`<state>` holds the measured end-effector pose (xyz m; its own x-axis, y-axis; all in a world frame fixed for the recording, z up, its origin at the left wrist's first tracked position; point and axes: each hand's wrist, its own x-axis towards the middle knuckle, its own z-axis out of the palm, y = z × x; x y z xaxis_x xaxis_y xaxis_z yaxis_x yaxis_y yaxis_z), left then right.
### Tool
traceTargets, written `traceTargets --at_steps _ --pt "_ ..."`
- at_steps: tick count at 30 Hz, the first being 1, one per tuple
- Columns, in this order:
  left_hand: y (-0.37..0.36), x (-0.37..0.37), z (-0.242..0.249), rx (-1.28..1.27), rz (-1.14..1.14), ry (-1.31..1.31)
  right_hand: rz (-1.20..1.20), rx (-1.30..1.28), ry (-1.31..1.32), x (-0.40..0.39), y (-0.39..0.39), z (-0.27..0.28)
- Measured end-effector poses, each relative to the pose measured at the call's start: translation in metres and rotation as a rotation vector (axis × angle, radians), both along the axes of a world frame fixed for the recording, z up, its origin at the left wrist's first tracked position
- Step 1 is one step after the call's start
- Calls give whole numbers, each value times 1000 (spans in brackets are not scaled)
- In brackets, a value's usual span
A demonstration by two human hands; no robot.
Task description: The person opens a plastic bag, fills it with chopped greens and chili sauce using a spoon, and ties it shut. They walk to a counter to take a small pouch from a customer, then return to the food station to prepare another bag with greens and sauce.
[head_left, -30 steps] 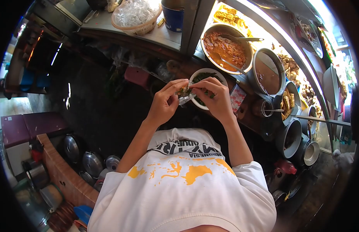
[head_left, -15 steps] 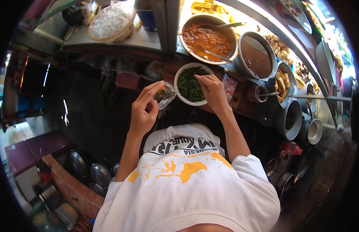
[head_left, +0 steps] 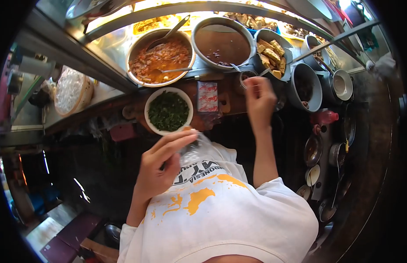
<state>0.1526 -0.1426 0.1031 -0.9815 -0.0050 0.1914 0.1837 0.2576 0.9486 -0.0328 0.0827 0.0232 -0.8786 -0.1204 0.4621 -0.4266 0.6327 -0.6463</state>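
A clear plastic bag hangs from the fingers of my left hand, just below a white bowl of chopped green leaves. My right hand is raised beside a small jar with a spoon in it. Its fingers are bent and blurred, and whether they hold anything cannot be made out. Between the bowl and the jar lies a red and white packet on the wooden ledge.
Behind the bowl stand a pot of red stew, a pot of brown broth and a pot of fried pieces. Grey pots are at the right. A basket of plastic bags sits at the left.
My right hand has left the bowl of leaves and moved right to beside the jar. The view has turned to the right; my left hand still holds the bag.
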Motion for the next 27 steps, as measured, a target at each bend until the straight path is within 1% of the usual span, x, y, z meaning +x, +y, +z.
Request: traceTargets --at_steps 2,5,6,8,10,11,14,15,17,19,22,24,27 --pt "21 -30 -12 22 -128 21 -187 -32 12 -34 41 -11" --pt "56 -77 -48 101 -287 6 -145 25 -1 -81 74 -54" --pt "65 -92 -53 118 -329 -94 -141 5 30 -94 75 -69" --pt "87 -119 -77 142 -376 -139 -61 -169 -132 -104 75 -86" --pt "106 -142 -112 103 -343 -94 12 -266 -200 -105 73 -96" --pt "113 -150 -126 84 -327 -73 90 -266 -259 -100 73 -90" --pt "129 -163 -146 -3 -182 -71 156 -232 -145 -89 74 -82" --pt "131 -167 -150 -18 -182 -94 156 -223 -168 -86 74 -80" --pt "137 -170 -166 -39 -147 -85 164 -285 -200 -81 70 -83" --pt "141 -171 -167 -60 -132 -109 155 -348 -230 -79 71 -84" --pt "139 -170 -165 -73 -133 -174 54 -546 -266 -80 81 -79" --pt "137 -167 -164 -56 -128 -192 36 -644 -256 -82 92 -76" --pt "132 -163 -161 -39 -85 -176 -2 -759 -278 -82 104 -73"
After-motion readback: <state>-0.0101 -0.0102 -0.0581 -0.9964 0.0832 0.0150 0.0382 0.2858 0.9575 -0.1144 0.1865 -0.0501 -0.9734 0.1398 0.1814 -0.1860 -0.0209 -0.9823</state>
